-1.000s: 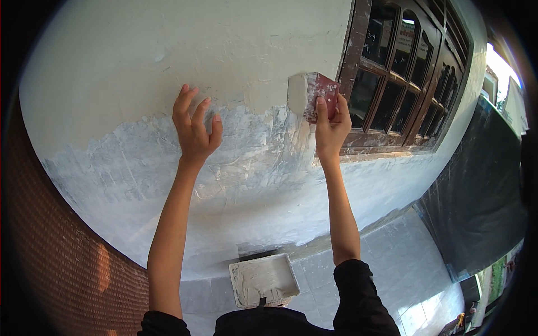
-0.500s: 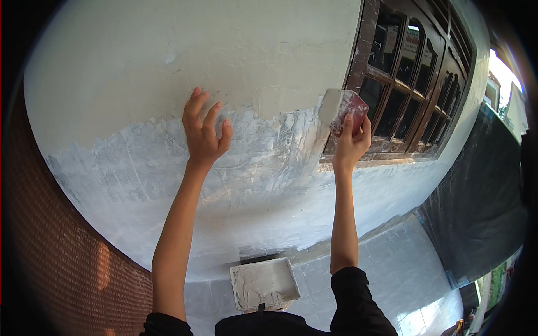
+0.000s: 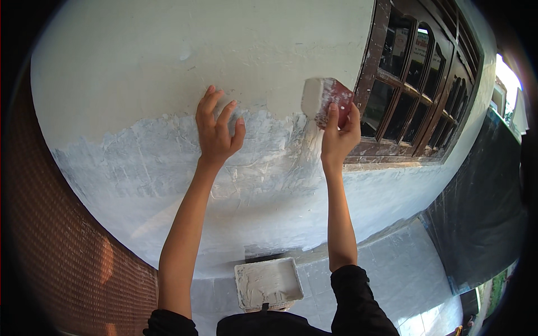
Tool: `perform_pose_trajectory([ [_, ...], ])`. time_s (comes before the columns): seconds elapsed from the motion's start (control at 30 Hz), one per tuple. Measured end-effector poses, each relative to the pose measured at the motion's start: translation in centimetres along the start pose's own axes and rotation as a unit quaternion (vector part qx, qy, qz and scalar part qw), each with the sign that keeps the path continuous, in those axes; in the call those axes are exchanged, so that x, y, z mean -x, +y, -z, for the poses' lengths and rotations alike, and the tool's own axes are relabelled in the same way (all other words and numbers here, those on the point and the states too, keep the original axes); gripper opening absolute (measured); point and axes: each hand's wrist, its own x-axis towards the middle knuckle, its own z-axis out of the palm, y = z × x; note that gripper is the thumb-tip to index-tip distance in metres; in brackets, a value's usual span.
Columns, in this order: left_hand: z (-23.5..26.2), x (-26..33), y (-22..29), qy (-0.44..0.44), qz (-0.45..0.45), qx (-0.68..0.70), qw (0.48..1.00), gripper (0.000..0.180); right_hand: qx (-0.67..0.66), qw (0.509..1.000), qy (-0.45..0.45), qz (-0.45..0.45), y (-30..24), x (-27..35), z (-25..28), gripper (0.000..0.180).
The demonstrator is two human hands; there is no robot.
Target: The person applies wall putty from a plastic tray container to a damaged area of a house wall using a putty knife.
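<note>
My right hand point(image 3: 341, 134) grips a dark red, flat putty scraper point(image 3: 339, 101) between thumb and fingers. Pale putty point(image 3: 312, 98) coats the scraper's left side, which is at the wall just left of the window. My left hand point(image 3: 217, 126) is in front of the wall, fingers spread and curved, with nothing in it; whether its fingertips touch the surface I cannot tell. Around both hands the wall point(image 3: 134, 151) changes from smooth cream putty above to a patchy grey-white coat below. A rectangular tray point(image 3: 269, 285) of wet putty sits low in front of me.
A brown wooden window point(image 3: 414, 84) with dark panes is set in the wall at right. Woven brown matting point(image 3: 84, 263) curves along the left. Dark sheeting point(image 3: 476, 207) hangs at the far right, above grey floor tiles point(image 3: 392, 269).
My right hand has moved the scraper left, off the window frame's edge and onto the wall beside it. The whole view has shifted slightly, while my left hand keeps its spread pose.
</note>
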Motion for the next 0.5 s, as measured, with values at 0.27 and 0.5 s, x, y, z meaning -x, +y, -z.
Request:
perform_pose_trajectory([
  [0.27, -0.1, 0.3, -0.5, 0.025, 0.006, -0.015, 1.0, 0.038, -0.019, 0.998, -0.062, 0.025, -2.3, 2.2, -3.4, 0.028],
  [0.5, -0.2, 0.2, -0.1, 0.023, 0.005, -0.006, 1.0, 0.04, 0.034, 0.998, 0.034, 0.04, 0.4, -0.3, 0.4, 0.026],
])
